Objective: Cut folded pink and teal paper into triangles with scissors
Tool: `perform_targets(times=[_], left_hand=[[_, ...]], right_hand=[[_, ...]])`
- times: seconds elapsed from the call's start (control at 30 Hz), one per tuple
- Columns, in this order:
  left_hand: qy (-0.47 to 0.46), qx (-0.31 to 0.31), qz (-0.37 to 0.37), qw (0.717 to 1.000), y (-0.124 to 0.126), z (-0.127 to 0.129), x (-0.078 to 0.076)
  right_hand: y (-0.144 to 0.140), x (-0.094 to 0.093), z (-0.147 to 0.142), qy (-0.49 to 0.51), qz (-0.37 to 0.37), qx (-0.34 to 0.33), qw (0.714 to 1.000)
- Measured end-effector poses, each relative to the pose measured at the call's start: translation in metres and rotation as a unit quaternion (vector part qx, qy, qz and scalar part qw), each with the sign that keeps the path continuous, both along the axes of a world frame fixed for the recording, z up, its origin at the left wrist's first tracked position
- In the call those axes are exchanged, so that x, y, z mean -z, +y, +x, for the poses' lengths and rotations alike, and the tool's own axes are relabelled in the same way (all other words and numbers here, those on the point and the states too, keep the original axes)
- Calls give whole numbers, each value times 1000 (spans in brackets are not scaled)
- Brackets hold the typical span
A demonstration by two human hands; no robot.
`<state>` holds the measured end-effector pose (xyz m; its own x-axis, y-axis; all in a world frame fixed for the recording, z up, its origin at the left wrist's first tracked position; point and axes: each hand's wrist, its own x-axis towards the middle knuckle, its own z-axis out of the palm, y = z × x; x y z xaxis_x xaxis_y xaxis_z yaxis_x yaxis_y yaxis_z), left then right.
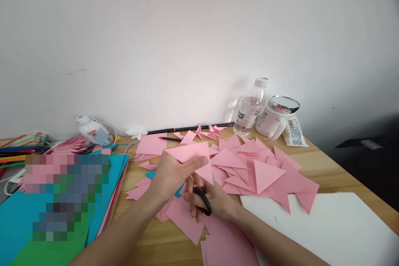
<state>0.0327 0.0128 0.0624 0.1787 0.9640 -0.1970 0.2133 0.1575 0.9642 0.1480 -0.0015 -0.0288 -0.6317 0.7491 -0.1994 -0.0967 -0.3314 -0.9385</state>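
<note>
Between your left fingers (199, 162) a pink sheet (190, 152) is pinched and lifted just above the table (149, 232); your left hand (170, 176) is closed on it. Your right hand (212, 200) is curled through the black handles of the scissors (202, 200), blades hidden under the sheet. Judging by this, you are mid-cut: the next snip needs the paper kept taut and the blades lined up. Around you lie cut pink triangles (264, 174), a white sheet (327, 224), a bottle (249, 110) and a mug (276, 118).
</note>
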Motion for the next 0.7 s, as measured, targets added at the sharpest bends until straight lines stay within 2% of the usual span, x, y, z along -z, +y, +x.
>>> perform_targets(times=[0.07,0.17,0.27,0.3,0.37,0.4,0.43,0.5,0.6,0.7], left_hand=[[35,70,0,997,9,14,-2],[31,178,12,983,29,32,4],[113,230,101,961,51,35,17],[181,221,149,947,58,32,21],[346,195,226,890,67,24,29],[410,191,246,858,70,20,33],[438,193,251,841,72,16,37],[459,207,251,827,75,11,45],[461,224,249,822,78,9,56],[456,216,252,826,78,10,63]], right_hand=[[1,3,0,-2,4,-20,1000],[3,8,1,0,11,-39,999],[3,11,1,4,-3,-46,999],[3,12,1,6,-5,-46,999],[3,14,1,16,-8,-48,999],[3,15,0,21,-10,-49,999],[3,15,0,25,-11,-51,998],[4,16,0,33,-13,-54,998],[4,14,0,43,-11,-56,997],[3,10,1,46,-10,-56,997]])
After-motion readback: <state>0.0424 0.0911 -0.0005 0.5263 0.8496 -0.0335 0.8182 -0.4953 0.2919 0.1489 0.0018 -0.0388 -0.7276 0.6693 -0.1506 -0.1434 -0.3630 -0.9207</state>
